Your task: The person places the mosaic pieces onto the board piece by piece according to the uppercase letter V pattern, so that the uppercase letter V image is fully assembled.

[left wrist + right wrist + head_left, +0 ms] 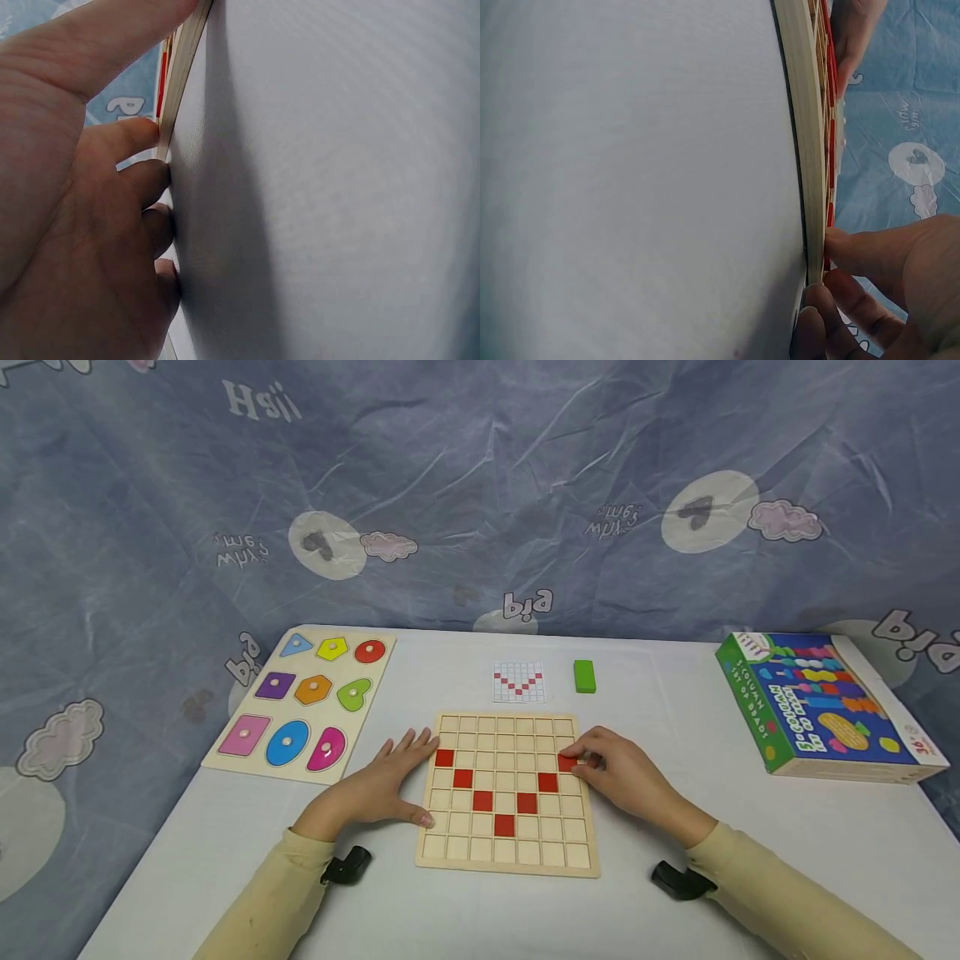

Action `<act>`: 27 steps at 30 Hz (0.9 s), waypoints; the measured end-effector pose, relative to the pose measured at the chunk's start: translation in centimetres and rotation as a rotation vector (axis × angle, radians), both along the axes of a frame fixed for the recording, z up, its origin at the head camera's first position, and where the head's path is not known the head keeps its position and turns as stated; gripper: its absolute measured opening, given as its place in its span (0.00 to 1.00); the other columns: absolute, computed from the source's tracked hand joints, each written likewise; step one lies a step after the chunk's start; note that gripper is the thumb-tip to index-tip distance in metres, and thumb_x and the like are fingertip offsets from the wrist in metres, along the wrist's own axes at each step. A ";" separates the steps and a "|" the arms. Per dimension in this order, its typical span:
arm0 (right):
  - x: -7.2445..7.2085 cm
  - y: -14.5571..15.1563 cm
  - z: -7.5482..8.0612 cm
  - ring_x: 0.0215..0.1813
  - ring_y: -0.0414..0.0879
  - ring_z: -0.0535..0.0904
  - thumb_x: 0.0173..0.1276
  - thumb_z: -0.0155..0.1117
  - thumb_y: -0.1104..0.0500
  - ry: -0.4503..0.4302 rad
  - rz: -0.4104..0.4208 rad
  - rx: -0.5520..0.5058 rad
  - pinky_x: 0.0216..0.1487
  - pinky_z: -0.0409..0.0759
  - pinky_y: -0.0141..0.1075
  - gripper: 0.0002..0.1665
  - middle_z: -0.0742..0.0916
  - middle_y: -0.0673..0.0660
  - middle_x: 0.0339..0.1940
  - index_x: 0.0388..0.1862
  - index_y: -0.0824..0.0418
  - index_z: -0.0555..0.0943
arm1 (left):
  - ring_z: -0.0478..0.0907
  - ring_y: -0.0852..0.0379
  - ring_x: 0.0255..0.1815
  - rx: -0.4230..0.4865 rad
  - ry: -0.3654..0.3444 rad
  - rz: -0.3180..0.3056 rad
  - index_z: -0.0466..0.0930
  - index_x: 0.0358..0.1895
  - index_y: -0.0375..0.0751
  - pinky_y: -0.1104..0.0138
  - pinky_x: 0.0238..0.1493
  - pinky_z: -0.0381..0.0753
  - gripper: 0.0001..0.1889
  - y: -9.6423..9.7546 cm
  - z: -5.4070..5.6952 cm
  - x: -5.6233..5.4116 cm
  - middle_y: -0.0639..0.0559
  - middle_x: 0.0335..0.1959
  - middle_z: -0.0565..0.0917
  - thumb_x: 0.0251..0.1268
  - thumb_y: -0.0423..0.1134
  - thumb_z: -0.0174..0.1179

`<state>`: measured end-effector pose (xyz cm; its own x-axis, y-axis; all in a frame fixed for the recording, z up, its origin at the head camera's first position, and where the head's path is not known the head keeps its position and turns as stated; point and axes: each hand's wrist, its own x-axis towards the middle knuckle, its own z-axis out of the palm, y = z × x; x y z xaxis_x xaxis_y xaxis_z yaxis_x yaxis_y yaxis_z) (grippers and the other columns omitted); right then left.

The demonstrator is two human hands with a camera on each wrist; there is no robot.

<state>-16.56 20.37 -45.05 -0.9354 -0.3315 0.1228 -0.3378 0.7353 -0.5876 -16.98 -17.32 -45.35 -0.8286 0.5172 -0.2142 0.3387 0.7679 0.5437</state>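
A square wooden grid board (480, 857) lies on the white table, with several red square tiles set in its cells in a V shape. My left hand (382, 785) rests at the board's left edge, fingers spread and thumb on the rim; the left wrist view shows its fingertips (144, 135) along that edge. At the right edge my right hand (626, 777) has thumb and forefinger bent at the topmost right red tile (567, 763), pinching it at its cell. In the right wrist view the other fingers (821, 304) curl beside the board's edge, partly hiding the tile.
Behind the board lie a small pattern card (519, 682) with a red V and a green block (585, 677). A shape puzzle board (360, 714) with coloured knobbed pieces is at left. A colourful toy box (832, 706) stands at right. A printed cloth (480, 510) hangs behind.
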 end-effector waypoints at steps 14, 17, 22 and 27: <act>-0.1 -0.2 0.2 0.40 0.43 0.76 0.66 0.72 0.65 -0.011 0.014 0.029 0.38 0.76 0.34 0.13 0.84 0.49 0.47 0.49 0.56 0.89 | 0.36 0.44 0.84 -0.013 -0.006 0.001 0.51 0.83 0.46 0.46 0.81 0.36 0.63 -0.1 0.0 0.0 0.47 0.84 0.47 0.43 0.57 0.81; 0.0 -0.2 0.2 0.40 0.43 0.76 0.66 0.72 0.65 -0.007 0.015 0.031 0.38 0.76 0.35 0.14 0.84 0.50 0.47 0.50 0.56 0.89 | 0.36 0.44 0.84 -0.014 -0.007 0.004 0.51 0.83 0.47 0.47 0.81 0.36 0.63 -0.1 0.0 0.0 0.48 0.84 0.47 0.43 0.58 0.81; 0.1 -0.3 0.2 0.40 0.44 0.76 0.66 0.71 0.65 -0.015 0.010 0.033 0.38 0.76 0.35 0.17 0.83 0.51 0.47 0.53 0.56 0.88 | 0.36 0.45 0.84 -0.018 -0.002 0.007 0.52 0.83 0.47 0.47 0.81 0.36 0.63 0.0 -0.1 0.0 0.48 0.84 0.47 0.43 0.59 0.80; 0.2 -0.1 0.2 0.39 0.43 0.76 0.65 0.72 0.64 -0.022 0.004 0.026 0.39 0.77 0.35 0.20 0.84 0.51 0.46 0.57 0.57 0.86 | 0.36 0.45 0.84 -0.022 0.001 0.008 0.52 0.83 0.47 0.48 0.81 0.35 0.63 0.0 -0.1 0.0 0.48 0.84 0.47 0.43 0.59 0.80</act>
<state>-16.35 20.25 -44.83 -0.9363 -0.3383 0.0937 -0.3282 0.7487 -0.5759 -17.02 -17.32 -45.42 -0.8332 0.5055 -0.2243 0.3331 0.7825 0.5261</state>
